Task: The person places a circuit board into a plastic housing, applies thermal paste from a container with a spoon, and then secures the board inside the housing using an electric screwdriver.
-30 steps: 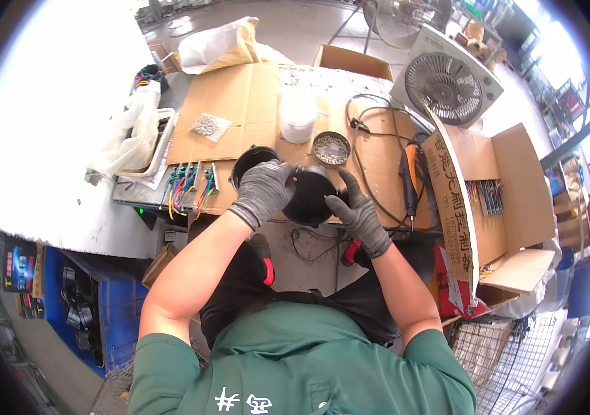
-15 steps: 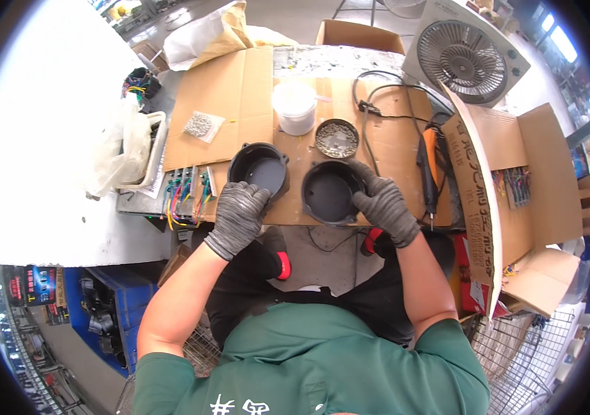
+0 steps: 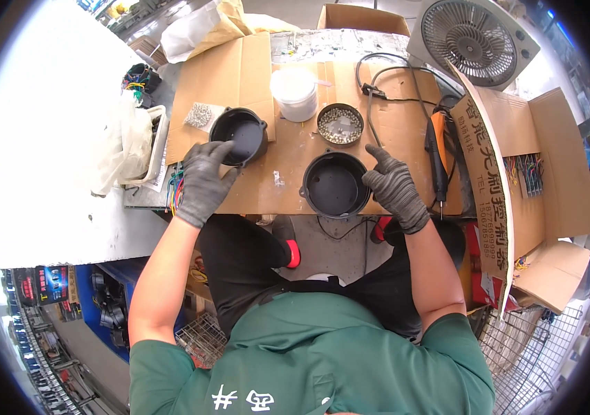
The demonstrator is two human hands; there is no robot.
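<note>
Two round black housings, like shallow pots with small lugs on their rims, stand on the cardboard-covered bench. The left housing (image 3: 245, 135) is farther away and touches the small bag of metal parts. My left hand (image 3: 203, 181), in a grey glove, is at its near-left rim, fingertips over the edge and thumb apart. The right housing (image 3: 333, 181) sits near the bench's front edge. Beside its right rim my gloved right hand (image 3: 398, 188) is open, forefinger and thumb spread with nothing between them. A round dark tin (image 3: 340, 142) of small metal parts stands just beyond.
A white tub (image 3: 294, 97) stands behind the housings. An orange-and-black electric screwdriver (image 3: 438, 149) with its cable lies at right, beside an open carton (image 3: 485, 187). A fan (image 3: 471, 43) stands at far right. Wired parts and a white tray (image 3: 159, 149) are at left.
The left housing has moved away and left, against the bag, with my left hand following. My right hand has let go of the right housing and drawn slightly right.
</note>
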